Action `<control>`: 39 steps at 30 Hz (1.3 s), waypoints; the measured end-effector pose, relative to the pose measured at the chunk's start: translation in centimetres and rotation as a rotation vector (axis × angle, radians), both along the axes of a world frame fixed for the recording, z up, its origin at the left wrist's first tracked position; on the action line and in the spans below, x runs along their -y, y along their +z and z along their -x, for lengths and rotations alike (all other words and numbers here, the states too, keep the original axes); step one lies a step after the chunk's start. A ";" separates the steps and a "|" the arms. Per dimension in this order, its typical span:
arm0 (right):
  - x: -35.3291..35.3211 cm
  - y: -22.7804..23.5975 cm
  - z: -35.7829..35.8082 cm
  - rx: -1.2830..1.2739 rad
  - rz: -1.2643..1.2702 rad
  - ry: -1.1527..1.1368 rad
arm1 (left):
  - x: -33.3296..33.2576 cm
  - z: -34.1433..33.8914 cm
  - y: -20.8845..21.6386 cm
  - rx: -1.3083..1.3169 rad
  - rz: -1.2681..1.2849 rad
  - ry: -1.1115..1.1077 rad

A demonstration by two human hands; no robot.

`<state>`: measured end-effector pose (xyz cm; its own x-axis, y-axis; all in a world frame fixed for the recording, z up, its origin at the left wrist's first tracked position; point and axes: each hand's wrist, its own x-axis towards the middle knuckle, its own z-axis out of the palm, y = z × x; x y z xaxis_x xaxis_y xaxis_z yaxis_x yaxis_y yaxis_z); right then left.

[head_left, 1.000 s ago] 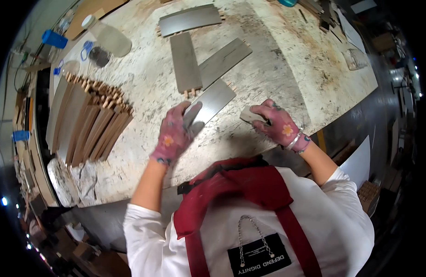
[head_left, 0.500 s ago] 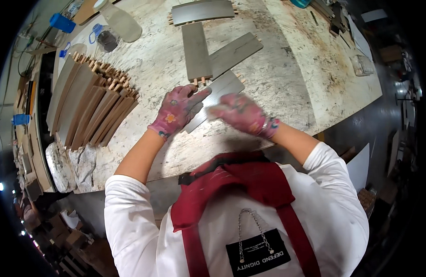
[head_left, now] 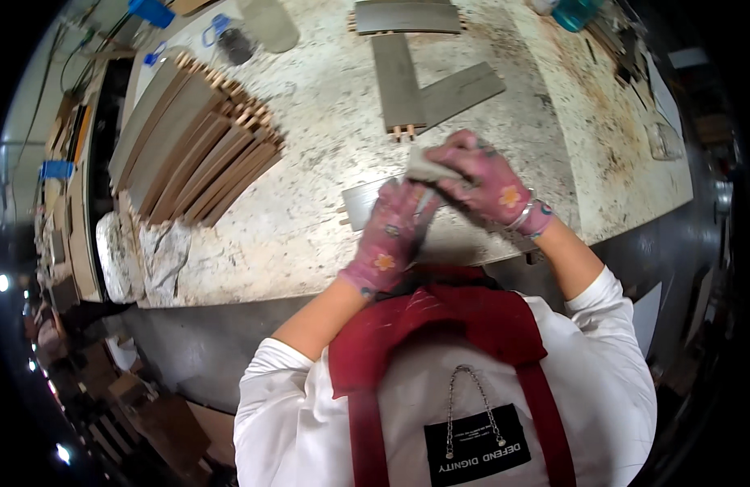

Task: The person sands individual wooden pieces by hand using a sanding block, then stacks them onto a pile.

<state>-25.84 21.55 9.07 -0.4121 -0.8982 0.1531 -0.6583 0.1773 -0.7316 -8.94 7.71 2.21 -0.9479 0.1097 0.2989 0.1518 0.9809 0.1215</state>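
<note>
My left hand [head_left: 391, 231], in a pink flowered glove, is closed round a grey wooden panel [head_left: 360, 200] near the table's front edge. Small wooden dowels stick out of the panel's left end; much of the rest is hidden under my hands. My right hand [head_left: 492, 183], gloved alike, is bent over the panel just right of my left fingers. Something pale grey shows at its fingertips, too blurred to tell from the glove's grey palm. Beyond my hands lies an upright grey panel [head_left: 397, 85] with dowels at its near end, overlapping a slanted panel [head_left: 464, 93].
A curved grey panel [head_left: 407, 18] with dowels lies at the far side. On the left stands a row of curved panels [head_left: 196, 150] with dowel ends. Bottles [head_left: 233, 45] are behind it, and a wrapped white bundle [head_left: 119, 256] sits at the table's left corner.
The panel under my hands has turned from slanting to lying nearly crosswise, its dowel end now to the left. My left hand has shifted onto its near side. The whole view has shifted too.
</note>
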 end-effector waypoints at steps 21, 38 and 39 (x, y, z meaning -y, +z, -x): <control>6.9 1.8 1.2 0.018 -0.053 0.258 | 0.5 0.3 -1.4 0.019 -0.096 0.090; 8.8 0.0 1.4 -0.135 0.064 0.267 | 1.8 0.7 -2.1 -0.026 -0.267 0.221; 7.8 0.3 1.8 -0.046 0.029 0.254 | 3.1 1.1 0.1 0.140 -0.222 0.176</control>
<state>-27.60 13.77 9.32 -0.1656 -0.9669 0.1939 -0.7115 -0.0190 -0.7024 -10.02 4.63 2.27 -0.9802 -0.1130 0.1623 -0.0513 0.9379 0.3432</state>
